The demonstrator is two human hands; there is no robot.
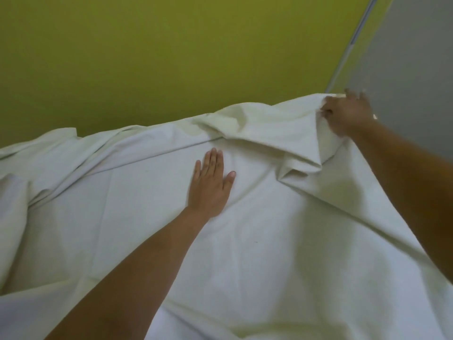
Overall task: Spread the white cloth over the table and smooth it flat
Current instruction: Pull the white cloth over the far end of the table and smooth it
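pressing left hand flat, right hand gripping cloth

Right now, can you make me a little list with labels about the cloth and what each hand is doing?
cloth: white cloth, spread out but wrinkled, folds bunched along the far edge
left hand: flat, fingers straight, pressing on the cloth's middle
right hand: gripping a raised fold at the far right
behind: green wall, grey wall on the right
flat yet: no
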